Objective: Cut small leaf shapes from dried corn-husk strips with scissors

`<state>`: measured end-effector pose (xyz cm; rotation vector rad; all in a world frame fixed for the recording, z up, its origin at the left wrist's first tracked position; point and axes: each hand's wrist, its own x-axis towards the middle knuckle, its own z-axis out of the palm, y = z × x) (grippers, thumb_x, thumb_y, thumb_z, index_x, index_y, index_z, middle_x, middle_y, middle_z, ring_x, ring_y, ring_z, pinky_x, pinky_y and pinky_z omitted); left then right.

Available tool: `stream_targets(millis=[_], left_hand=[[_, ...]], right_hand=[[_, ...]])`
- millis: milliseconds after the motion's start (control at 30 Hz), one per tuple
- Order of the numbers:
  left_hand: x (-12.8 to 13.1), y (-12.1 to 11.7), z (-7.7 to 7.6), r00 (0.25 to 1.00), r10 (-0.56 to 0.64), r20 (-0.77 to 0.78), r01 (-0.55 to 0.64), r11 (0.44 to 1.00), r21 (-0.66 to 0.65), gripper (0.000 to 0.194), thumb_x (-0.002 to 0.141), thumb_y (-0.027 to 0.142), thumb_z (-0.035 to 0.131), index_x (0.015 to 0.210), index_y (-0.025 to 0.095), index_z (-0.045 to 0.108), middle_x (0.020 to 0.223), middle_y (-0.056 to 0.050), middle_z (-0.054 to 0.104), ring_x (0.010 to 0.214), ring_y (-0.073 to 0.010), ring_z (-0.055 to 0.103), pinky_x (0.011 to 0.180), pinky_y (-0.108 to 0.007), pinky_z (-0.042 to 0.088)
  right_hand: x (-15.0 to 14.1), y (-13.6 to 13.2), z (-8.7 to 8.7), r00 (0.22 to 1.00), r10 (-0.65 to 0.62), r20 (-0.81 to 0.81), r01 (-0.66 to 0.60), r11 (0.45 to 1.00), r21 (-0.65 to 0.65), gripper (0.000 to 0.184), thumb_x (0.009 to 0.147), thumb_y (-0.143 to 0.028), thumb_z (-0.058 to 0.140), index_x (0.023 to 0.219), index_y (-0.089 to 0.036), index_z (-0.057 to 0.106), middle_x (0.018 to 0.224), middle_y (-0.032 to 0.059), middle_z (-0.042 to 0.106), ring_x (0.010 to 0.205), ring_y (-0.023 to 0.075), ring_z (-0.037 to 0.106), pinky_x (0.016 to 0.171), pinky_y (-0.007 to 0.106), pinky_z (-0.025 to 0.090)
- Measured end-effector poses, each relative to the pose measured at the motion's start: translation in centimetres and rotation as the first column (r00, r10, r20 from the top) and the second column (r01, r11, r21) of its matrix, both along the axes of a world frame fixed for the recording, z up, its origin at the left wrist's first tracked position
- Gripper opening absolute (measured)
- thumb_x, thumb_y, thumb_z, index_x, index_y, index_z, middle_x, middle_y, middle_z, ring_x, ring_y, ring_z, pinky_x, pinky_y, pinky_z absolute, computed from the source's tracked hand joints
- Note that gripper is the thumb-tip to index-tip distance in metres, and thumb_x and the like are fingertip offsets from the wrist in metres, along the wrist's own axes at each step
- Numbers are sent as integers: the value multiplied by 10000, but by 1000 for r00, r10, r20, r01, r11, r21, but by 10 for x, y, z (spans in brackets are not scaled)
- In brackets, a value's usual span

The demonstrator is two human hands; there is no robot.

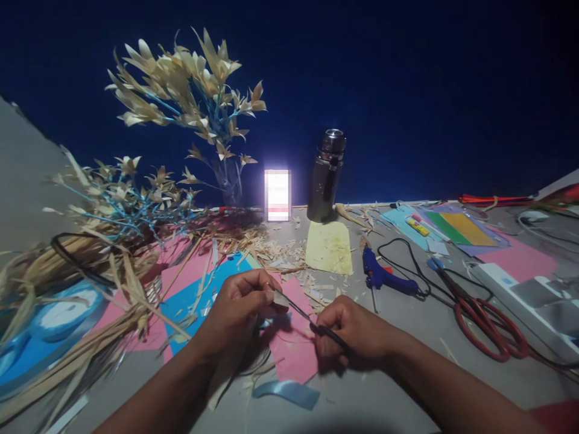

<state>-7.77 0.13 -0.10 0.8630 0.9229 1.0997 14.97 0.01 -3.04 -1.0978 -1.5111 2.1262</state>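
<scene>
My left hand [242, 301] is closed in a pinch on a small pale piece of dried husk [277, 299], above the table's middle. A longer pale strip [225, 375] hangs below that wrist; whether it joins the pinched piece is unclear. In my right hand [346, 330] is a slim pair of dark scissors [296, 307], its blades pointing up and left to the husk at my left fingertips. Whether the blades touch the husk I cannot tell. Beneath both hands lies pink paper [294, 349], and nearer me a shiny light-blue ribbon piece [287, 393].
Behind stand husk flowers [194, 90], a steel flask [325, 178] and a bright blurred screen [277, 194]. To the right lie a blue glue gun [384, 274], red-handled scissors [488, 328] and a white power strip [534, 313]. Leftward are dried husks [85, 337] and a blue ribbon roll [54, 322].
</scene>
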Motion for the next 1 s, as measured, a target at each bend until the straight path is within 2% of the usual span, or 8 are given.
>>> stream_targets(millis=[100,200,333,467,600,700,867,1000], left_hand=[[1,-1,0,1000,17,-9,-17,1000,-25,143,651,163,782,619,160,643,703,-10,653,607,-196,674,632,-360,580],[5,-3,-2,998,66,-15,-66,997,-29,145,705,209,806,674,172,669,663,-7,658,627,-193,674,633,-344,575],[15,-7,-11,995,94,21,-92,994,-66,175,728,293,827,730,179,694,601,-13,664,553,-171,624,571,-313,541],[26,-13,-25,996,83,19,-81,993,-81,188,724,295,843,717,173,700,591,-5,652,548,-145,594,558,-269,489],[32,-19,-32,998,44,-38,-47,995,-89,166,749,278,829,718,176,702,612,0,648,576,-135,588,576,-251,463],[32,-21,-29,997,-15,-76,9,998,-67,135,771,272,806,743,177,714,617,2,642,592,-124,570,602,-243,459],[29,-20,-19,976,-46,-215,49,999,9,165,766,286,800,715,171,694,635,1,623,607,-113,540,565,-209,411],[30,-20,-17,956,-86,-282,76,996,-47,228,734,295,829,651,154,670,609,-11,620,562,-115,535,510,-213,384]], right_hand=[[-1,0,-3,999,-21,-25,21,1000,5,329,681,-375,841,590,-100,686,444,-13,559,385,64,461,379,163,317],[-5,1,-6,983,-143,-116,139,989,-46,355,673,-406,855,647,-94,688,518,17,612,439,91,535,427,186,403],[-10,1,-6,881,-403,-250,387,915,-112,396,594,-271,912,901,-160,688,784,20,690,638,136,626,519,220,490],[-13,0,-1,796,-510,-327,526,849,-45,402,600,-207,902,930,-179,674,876,15,687,720,123,616,580,202,483],[-14,-1,0,766,-544,-344,570,821,-29,371,626,-247,894,903,-174,658,759,-26,621,614,89,536,551,197,438],[-13,-1,0,766,-550,-333,584,812,2,352,648,-283,886,876,-166,644,688,-46,562,569,76,471,517,190,384],[-10,-1,2,825,-491,-281,526,849,59,356,646,-296,883,857,-156,632,691,-35,566,566,86,473,514,206,365],[-10,0,3,836,-486,-254,512,858,43,403,637,-340,894,884,-162,631,707,-36,573,563,89,484,516,211,390]])
